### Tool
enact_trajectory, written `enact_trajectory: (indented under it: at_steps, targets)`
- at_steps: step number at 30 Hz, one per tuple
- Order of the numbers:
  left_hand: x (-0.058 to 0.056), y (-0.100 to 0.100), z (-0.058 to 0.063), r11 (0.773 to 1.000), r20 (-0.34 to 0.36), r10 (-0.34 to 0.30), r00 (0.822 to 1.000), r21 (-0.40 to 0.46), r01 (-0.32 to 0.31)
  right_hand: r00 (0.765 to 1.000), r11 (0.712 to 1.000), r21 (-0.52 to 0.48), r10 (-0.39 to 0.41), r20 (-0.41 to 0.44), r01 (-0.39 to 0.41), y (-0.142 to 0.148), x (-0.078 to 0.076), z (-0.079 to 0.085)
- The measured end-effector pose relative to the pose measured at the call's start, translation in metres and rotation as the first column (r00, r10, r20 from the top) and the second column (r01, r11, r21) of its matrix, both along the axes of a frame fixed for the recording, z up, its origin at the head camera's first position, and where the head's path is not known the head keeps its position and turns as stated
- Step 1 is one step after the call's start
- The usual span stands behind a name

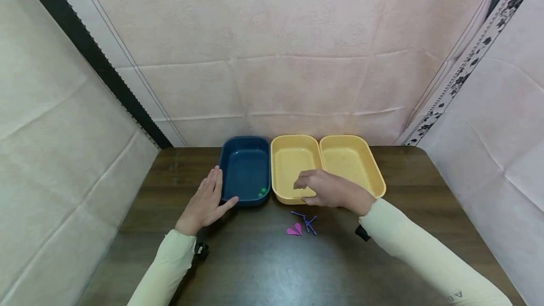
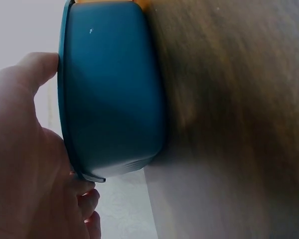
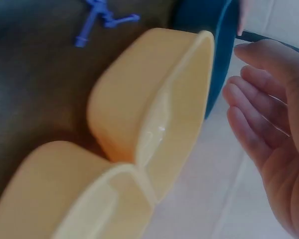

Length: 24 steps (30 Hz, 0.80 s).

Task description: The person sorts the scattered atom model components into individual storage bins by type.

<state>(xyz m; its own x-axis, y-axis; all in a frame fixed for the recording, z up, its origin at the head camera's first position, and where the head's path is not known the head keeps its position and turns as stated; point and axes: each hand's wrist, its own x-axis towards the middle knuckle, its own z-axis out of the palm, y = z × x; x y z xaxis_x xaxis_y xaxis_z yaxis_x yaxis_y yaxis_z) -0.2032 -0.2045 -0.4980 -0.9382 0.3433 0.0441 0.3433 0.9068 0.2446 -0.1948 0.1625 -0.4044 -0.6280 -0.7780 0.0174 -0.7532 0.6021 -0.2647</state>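
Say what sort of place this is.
Likely a makeshift work booth: pale creased sheets screen a wood-grain table on three sides, with a blue bin and two yellow bins on it.

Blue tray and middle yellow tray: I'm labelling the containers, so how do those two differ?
The blue tray is dark, while the middle yellow tray is pale. The blue tray holds small green pieces; the middle yellow tray shows none, though a hand hides part of it. The left hand touches the blue tray, whereas the right hand hovers over the middle yellow tray. Both are open-topped with rounded corners.
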Motion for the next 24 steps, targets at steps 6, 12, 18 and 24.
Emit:
enact_trajectory:
  at_steps: [6,12,18,24]
  targets:
    - [0.0,-0.002,-0.002,1.0,0.003,0.008,1.0,0.003,-0.008,0.999,0.999,-0.004,0.034,-0.032,-0.035,0.015,0.013,-0.019]
    - [0.0,-0.002,-0.005,1.0,0.004,0.008,1.0,0.005,-0.008,1.0,0.999,0.031,0.017,-0.024,-0.017,0.024,0.021,-0.04]
    - [-0.002,-0.001,-0.006,1.0,-0.006,0.002,1.0,0.006,-0.002,1.0,1.0,0.015,0.007,-0.006,-0.007,0.03,0.025,-0.057]
    - [-0.001,-0.001,-0.005,1.0,-0.002,0.005,1.0,0.011,-0.005,0.997,0.999,0.043,0.016,-0.069,-0.013,0.035,0.027,-0.077]
